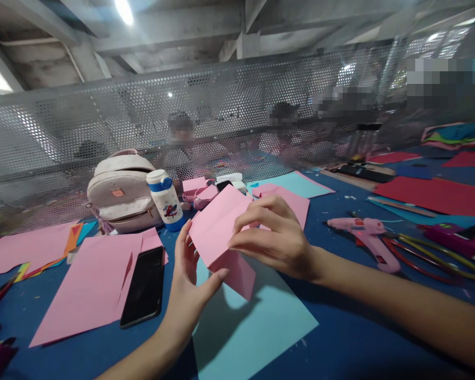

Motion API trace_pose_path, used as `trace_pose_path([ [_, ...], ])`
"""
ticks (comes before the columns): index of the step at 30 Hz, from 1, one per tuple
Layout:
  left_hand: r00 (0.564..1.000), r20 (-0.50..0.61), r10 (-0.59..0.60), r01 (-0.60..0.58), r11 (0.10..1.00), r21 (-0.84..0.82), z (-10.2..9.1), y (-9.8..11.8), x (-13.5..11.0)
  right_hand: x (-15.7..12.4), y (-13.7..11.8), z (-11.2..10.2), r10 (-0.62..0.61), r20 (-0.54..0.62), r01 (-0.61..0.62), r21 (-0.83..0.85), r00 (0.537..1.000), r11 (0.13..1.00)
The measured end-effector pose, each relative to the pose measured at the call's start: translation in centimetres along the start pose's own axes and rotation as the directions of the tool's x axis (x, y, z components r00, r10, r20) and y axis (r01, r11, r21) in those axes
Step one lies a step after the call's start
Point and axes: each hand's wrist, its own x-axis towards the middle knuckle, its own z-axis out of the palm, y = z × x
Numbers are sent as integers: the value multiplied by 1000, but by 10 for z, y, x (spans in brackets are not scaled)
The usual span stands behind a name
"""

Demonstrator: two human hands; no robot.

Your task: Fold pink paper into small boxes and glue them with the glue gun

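In the head view a folded piece of pink paper [216,227] is held up between my two hands. My left hand [196,274] grips it from the left and below, with the thumb at its lower fold. My right hand [275,235] pinches its right side between thumb and fingers. A pink flap hangs down below the fold. Beneath it a light blue sheet [257,338] lies on the blue table [340,338], shaded by my hands. Part of the paper's far side is hidden by my right hand.
Left are pink sheets [87,285], a black phone [144,287], a backpack [122,190] and a water bottle [166,203]. Right lie a pink glue gun [364,235], scissors with yellow and red handles [439,256] and red paper [439,195]. A perforated metal screen [221,105] stands behind.
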Motion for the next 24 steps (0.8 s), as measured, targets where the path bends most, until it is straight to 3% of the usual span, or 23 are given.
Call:
trace_pose_path([
  [19, 995, 21, -99, 100, 993, -61, -1, 2, 3, -1, 5, 1, 42, 78, -40, -29, 996, 999],
  [24, 992, 27, -120, 121, 990, -73, 1, 6, 0, -1, 1, 1, 34, 51, -32, -30, 998, 999],
])
